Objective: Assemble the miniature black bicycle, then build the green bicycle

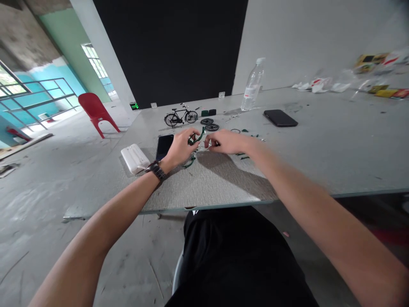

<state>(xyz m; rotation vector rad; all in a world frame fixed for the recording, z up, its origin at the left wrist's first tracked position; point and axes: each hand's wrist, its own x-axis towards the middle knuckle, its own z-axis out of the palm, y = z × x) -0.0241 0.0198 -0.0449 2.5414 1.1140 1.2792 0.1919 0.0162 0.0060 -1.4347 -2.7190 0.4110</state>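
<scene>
Both my hands meet over the middle of the grey table (319, 145). My left hand (179, 147), with a dark watch on its wrist, is closed on a small dark green bicycle frame piece (198, 137). My right hand (225, 142) is pinched shut right beside it, on something too small to make out. Another green part (189, 162) lies under my left hand. Just beyond stand a finished black model bicycle (180, 117), two loose black wheels (209, 124) and two dark blocks (208, 112).
A black phone (164, 146) and a white case (134, 158) lie left of my hands. Another black phone (280, 118) and a clear water bottle (253, 86) are further right. Wrappers and boxes (380, 89) sit far right. A red chair (95, 110) stands on the floor at left.
</scene>
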